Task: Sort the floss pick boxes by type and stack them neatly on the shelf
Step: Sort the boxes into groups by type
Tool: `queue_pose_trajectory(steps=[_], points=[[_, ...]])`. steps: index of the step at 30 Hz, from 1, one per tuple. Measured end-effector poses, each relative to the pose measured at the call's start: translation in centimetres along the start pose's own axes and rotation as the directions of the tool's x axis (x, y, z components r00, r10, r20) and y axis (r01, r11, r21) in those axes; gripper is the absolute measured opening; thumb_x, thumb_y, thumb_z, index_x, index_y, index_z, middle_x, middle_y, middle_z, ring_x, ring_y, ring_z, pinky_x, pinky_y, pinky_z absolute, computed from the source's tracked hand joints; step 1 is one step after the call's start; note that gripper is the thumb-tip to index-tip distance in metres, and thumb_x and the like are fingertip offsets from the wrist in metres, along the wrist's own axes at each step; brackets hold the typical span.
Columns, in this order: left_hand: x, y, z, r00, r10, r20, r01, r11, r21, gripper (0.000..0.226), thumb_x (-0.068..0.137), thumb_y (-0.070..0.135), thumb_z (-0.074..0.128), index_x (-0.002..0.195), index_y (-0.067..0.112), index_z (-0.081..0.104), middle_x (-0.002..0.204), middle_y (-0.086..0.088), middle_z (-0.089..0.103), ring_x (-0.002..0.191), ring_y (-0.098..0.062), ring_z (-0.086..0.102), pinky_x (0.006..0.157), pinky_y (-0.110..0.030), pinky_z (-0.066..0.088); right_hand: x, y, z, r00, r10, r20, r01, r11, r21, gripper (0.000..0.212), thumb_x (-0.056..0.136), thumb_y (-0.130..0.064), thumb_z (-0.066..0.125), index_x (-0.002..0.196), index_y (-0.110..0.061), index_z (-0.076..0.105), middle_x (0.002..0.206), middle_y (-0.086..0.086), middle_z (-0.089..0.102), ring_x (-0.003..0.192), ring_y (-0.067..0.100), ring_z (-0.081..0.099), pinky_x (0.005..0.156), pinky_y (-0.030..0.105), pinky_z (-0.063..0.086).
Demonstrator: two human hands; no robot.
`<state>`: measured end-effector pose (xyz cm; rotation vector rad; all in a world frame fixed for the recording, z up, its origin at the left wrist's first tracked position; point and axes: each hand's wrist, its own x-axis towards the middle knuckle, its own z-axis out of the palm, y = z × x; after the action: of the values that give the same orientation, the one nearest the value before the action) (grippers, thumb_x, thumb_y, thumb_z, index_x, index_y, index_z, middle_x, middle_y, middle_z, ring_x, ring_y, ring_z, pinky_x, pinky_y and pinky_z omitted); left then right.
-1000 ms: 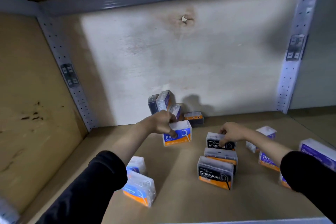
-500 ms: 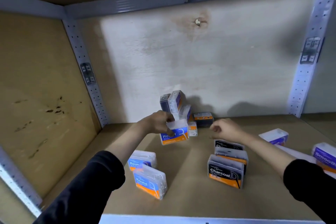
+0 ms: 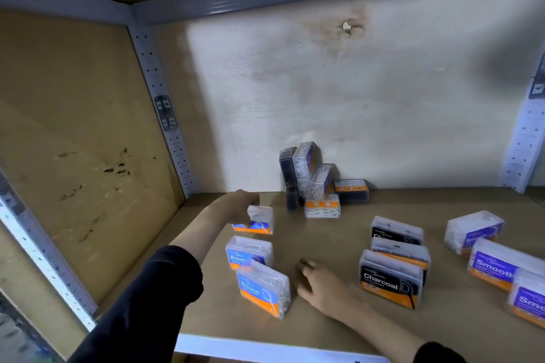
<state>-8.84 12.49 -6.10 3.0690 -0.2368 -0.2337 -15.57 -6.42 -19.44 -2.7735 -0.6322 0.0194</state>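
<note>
Shelf: brown fibreboard shelf deck (image 3: 324, 233) with grey perforated steel uprights, filling the lower half of the frame; it carries every box listed.
Purple group: three clear plastic boxes with purple "Smooth" labels (image 3: 498, 267), lower right of the frame, lying loosely, one cut off by the edge.
Black group: three dark plastic boxes with black "Charcoal" labels (image 3: 389, 281), right of centre, standing one behind another in a rough row.
Blue group: clear plastic boxes with blue "Round" labels and orange bases, lower centre-left; the front one (image 3: 264, 289) tilts, the second (image 3: 249, 253) stands just behind it.
Unsorted heap: mixed boxes (image 3: 312, 183) leaning on one another against the white back wall, centre of the frame.
Box in hand: a third blue "Round" box (image 3: 259, 219), behind the other two, its base at or just above the deck; which, I cannot tell.
Left hand (image 3: 236, 208): grip closed over the top of that box from above and from the left.
Right hand (image 3: 320, 283): grip loose and empty, fingers spread, just right of the front blue box, apparently not touching it.
Handling, judged: light, rigid, smooth-walled and likely slippery; contents would rattle; best pinched across the narrow sides near the top.
</note>
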Motion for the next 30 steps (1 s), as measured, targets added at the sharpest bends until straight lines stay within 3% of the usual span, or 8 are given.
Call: queue_pose_trajectory(steps=[2,5,8,11,19,23,25,30], points=[[0.2,-0.5,0.5,1.0,-0.01,0.018,0.01,1.0,0.003,0.044,0.077,0.008,0.067,0.118,0.013,0.052,0.122,-0.011,0.061,0.102,-0.025,0.057,0.072,-0.027,0.041,-0.3,0.0,0.4,0.999,0.028,-0.039,-0.026,0.999,0.033,0.053,0.094,-0.03,0.024,0.101,-0.01,0.073,0.109,0.003,0.072,0.102,0.006,0.066,0.088,0.012,0.047],[0.3,-0.7,1.3,0.999,-0.014,0.048,0.012,0.999,0.04,0.044,0.079,0.006,0.063,0.12,0.013,0.052,0.123,-0.01,0.059,0.112,-0.026,0.056,0.069,-0.024,0.04,-0.4,0.8,2.3,0.991,-0.009,-0.136,-0.009,0.991,-0.132,0.073,0.095,-0.035,0.011,0.072,-0.023,0.079,0.079,-0.011,0.077,0.073,-0.002,0.071,0.065,0.01,0.053],[0.7,-0.8,2.1,0.997,-0.014,0.072,0.009,0.998,0.066,0.042,0.076,0.007,0.062,0.116,0.017,0.053,0.122,-0.009,0.059,0.111,-0.027,0.056,0.076,-0.029,0.046,-0.4,1.0,2.5,0.989,-0.052,-0.141,0.022,0.979,-0.204,0.089,0.095,-0.033,-0.008,0.074,-0.024,0.078,0.081,-0.012,0.077,0.076,-0.001,0.071,0.065,0.011,0.054],[1.1,-0.6,2.6,0.994,-0.018,0.109,0.006,0.994,0.113,0.036,0.081,0.014,0.057,0.116,0.022,0.053,0.121,-0.007,0.06,0.109,-0.027,0.057,0.092,-0.037,0.048,-0.4,1.0,2.4,0.993,-0.041,-0.107,0.024,0.988,-0.154,0.078,0.096,-0.034,0.004,0.074,-0.024,0.078,0.081,-0.011,0.077,0.076,-0.001,0.072,0.065,0.011,0.054],[1.9,-0.3,2.5,0.984,-0.038,0.172,0.022,0.995,0.092,0.035,0.087,0.012,0.053,0.121,0.019,0.052,0.124,-0.006,0.059,0.114,-0.026,0.055,0.096,-0.034,0.045,-0.8,0.3,1.7,0.999,0.013,-0.042,-0.018,0.991,-0.131,0.056,0.081,-0.045,0.026,0.074,-0.026,0.079,0.082,-0.014,0.076,0.077,-0.003,0.071,0.069,0.008,0.052],[2.5,0.4,1.8,0.968,-0.044,0.249,0.025,0.997,0.077,0.042,0.089,0.006,0.051,0.131,0.013,0.047,0.134,-0.008,0.054,0.123,-0.027,0.051,0.102,-0.031,0.043,-0.6,0.1,-1.1,0.999,-0.034,0.005,0.034,0.999,-0.016,0.047,0.096,-0.032,0.034,0.133,-0.005,0.046,0.146,0.01,0.041,0.135,0.018,0.039,0.11,0.022,0.028],[2.9,0.5,1.4,0.966,-0.035,0.255,0.014,0.996,0.083,0.05,0.086,0.002,0.055,0.134,0.012,0.045,0.138,-0.008,0.051,0.126,-0.026,0.048,0.104,-0.031,0.041,-0.3,0.1,-3.0,0.994,0.003,0.113,-0.014,0.995,0.099,0.046,0.094,-0.028,0.043,0.134,-0.006,0.042,0.144,0.012,0.04,0.132,0.024,0.039,0.107,0.026,0.03],[4.5,1.9,-0.6,0.993,0.023,0.117,-0.029,0.999,0.045,0.042,0.087,0.009,0.058,0.129,0.014,0.053,0.136,-0.006,0.055,0.124,-0.023,0.051,0.104,-0.032,0.042,1.2,1.4,-7.8,0.999,0.051,-0.005,-0.05,0.989,0.139,0.032,0.09,-0.021,0.049,0.118,-0.006,0.057,0.124,0.009,0.056,0.115,0.026,0.053,0.092,0.03,0.042]])
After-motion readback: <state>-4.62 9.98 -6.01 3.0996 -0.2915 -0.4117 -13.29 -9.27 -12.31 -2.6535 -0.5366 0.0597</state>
